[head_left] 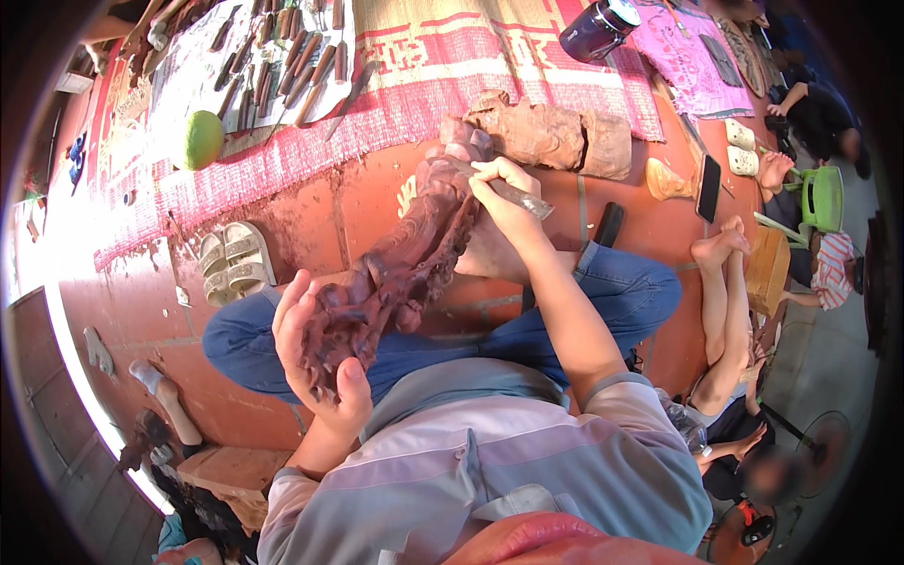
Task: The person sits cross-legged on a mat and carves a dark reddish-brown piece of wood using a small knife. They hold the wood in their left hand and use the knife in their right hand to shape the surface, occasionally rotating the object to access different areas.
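Observation:
A dark reddish-brown wood carving (391, 273) with deep, knotted relief lies slantwise over my crossed legs. My left hand (315, 353) cups its near lower end, the thumb on one side and the fingers on the other. At the far upper end, my right hand (506, 193) grips a short carving tool (527, 201). One end of that tool sticks out to the right of my fingers; its other end lies against the carving and I cannot make out its tip. Just beyond the right hand rests a lighter brown, rough block of wood (565, 139) with a dark crack.
Several chisels (297, 66) lie on paper on the red woven mat (414, 89), near a green fruit (202, 139). A dark tumbler (598, 33) stands at the back. Sandals (235, 262) sit to the left, a phone (708, 188) to the right. Other people sit around.

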Motion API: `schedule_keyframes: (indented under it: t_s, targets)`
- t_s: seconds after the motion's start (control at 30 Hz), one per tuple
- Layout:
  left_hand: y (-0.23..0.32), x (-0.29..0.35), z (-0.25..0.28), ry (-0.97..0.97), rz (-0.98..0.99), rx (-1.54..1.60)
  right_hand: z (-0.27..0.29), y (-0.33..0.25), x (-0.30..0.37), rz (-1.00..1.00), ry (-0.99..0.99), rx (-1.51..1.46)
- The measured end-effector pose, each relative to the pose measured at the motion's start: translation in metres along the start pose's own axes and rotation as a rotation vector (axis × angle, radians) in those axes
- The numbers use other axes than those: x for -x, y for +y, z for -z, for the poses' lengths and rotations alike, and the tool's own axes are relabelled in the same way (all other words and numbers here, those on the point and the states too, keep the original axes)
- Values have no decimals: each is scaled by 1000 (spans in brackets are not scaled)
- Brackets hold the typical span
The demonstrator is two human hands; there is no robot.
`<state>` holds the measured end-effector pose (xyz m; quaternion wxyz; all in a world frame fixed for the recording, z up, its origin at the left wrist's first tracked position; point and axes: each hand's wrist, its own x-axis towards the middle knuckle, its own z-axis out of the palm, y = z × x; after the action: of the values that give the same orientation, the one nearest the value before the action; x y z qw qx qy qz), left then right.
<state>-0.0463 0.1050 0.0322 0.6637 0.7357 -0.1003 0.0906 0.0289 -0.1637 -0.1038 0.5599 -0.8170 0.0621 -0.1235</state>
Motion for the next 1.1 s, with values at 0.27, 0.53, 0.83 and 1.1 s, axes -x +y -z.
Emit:
schedule_keyframes:
  t_s: [0.27, 0.53, 0.83, 1.1]
  targets:
    - [1, -4, -13, -10, -19, 16, 14, 6, 0, -91, 66, -22]
    - [3, -5, -3, 8, -79, -224, 16, 43, 5, -410, 75, -424]
    - [13, 3, 3, 107, -93, -287, 14, 45, 2, -429, -148, -399]
    - [8, 2, 1, 150, -98, -259, 25, 61, 2, -360, -79, -574]
